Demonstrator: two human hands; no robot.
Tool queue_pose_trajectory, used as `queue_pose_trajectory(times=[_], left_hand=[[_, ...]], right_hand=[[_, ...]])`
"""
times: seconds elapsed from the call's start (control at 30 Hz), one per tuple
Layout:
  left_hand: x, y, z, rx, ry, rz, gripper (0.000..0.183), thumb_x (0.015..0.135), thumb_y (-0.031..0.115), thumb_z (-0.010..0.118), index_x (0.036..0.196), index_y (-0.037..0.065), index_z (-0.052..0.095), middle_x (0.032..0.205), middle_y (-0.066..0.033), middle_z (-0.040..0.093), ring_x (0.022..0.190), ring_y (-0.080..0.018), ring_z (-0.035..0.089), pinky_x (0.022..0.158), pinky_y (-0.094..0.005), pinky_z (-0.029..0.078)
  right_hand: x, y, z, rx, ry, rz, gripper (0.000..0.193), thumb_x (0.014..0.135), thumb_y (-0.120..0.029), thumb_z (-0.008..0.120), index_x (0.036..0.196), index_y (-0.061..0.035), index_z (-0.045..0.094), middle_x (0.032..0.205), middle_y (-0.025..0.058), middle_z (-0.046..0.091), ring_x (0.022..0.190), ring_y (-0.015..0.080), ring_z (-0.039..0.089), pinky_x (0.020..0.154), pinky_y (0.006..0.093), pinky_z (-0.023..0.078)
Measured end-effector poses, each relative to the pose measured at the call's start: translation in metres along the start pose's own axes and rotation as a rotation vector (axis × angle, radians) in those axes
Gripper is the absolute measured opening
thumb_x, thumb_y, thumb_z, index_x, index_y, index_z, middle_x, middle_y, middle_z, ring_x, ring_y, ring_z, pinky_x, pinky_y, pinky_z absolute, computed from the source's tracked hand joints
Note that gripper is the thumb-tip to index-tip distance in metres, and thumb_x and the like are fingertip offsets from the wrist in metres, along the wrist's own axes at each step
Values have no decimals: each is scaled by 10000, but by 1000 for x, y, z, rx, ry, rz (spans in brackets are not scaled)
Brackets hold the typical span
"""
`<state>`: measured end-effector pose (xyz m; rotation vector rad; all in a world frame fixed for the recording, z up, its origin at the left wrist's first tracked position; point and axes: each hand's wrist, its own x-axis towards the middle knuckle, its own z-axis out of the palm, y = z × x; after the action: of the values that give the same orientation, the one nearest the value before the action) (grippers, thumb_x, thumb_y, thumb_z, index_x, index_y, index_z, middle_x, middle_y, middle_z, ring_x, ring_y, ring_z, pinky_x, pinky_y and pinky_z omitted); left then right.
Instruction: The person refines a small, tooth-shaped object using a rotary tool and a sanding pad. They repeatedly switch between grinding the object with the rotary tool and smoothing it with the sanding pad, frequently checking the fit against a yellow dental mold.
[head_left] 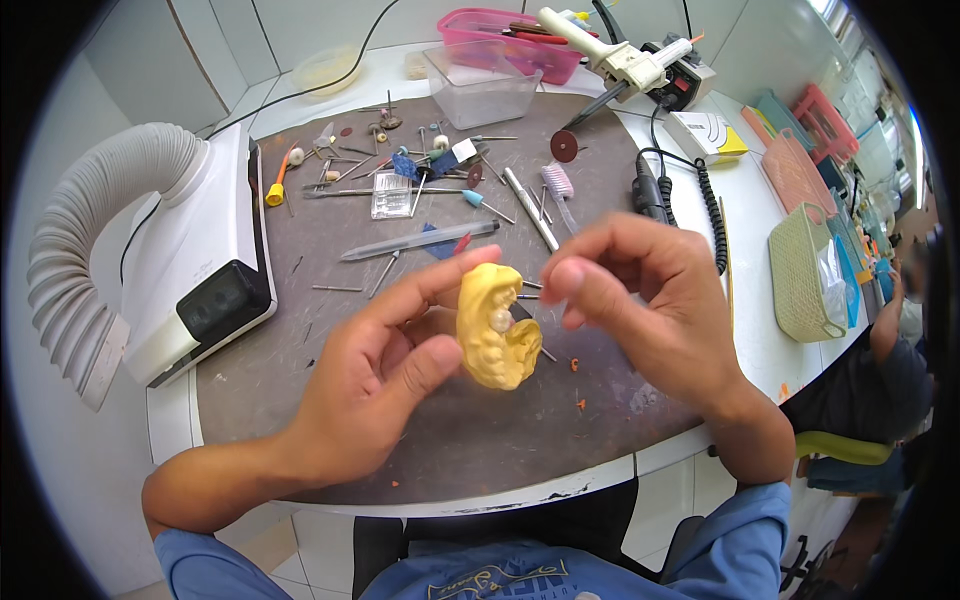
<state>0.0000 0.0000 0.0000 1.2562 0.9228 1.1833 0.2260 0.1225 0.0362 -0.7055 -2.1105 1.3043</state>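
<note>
A brown mat (610, 425) spans the frame's middle; at left, a white hose machine (205, 245). Right of centre, the right hand (668, 300) curls fingers toward thumb; whether gripping anything, I cannot tell. At centre, the left hand (355, 385) pinches a yellow dental cast (482, 335).

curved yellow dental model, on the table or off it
Off: the left hand holds the yellow model above the brown tabletop.
</note>
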Motion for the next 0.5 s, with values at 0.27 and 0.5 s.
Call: queue_pose_trajectory(times=[0.27,0.5], left_hand=[[9,18,-20,-44,39,-320,435,1109,276,500,1451,8,467,1321,-115,646,1244,-196,653,1096,-354,508],[5,37,-12,807,-14,-104,396,881,-27,641,1275,6,669,1148,-96,640,1034,-164,615,885,-319,508]], right_hand=[[8,14,-15,-718,154,-343,144,928,4,708,1063,-27,745,954,83,733,745,158,689,639,295,529],[7,22,3,-752,-200,-482,305,861,-41,762,1164,-65,726,1088,66,718,948,284,684,803,390,572]])
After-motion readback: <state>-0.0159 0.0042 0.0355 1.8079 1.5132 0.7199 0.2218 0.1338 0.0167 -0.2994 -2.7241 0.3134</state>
